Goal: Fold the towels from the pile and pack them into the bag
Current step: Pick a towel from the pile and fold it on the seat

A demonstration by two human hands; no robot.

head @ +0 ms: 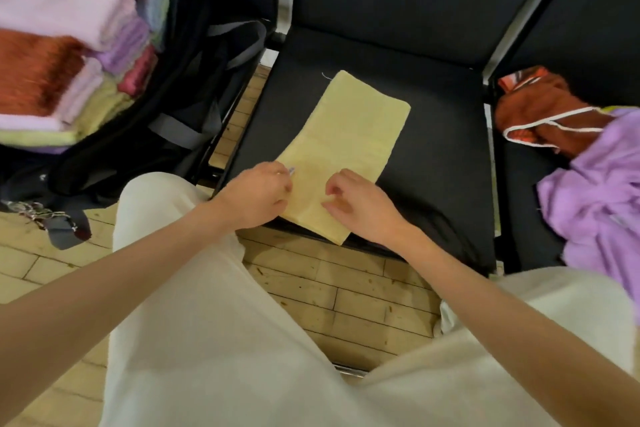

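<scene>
On the black chair seat, left hand and right hand pinch the yellow towel at the front edge, apparently ready to fold it.

Looks like a waiting room or hall rather than a home. Row of identical black padded chairs joined side by side on pale metal frames, backs upright. Worn wooden plank floor underneath, scuffed and speckled with bits of debris. No household furniture around; a black bag sitting open on one seat and loose laundry heaped on another, so the seats serve as makeshift work surfaces.
</scene>
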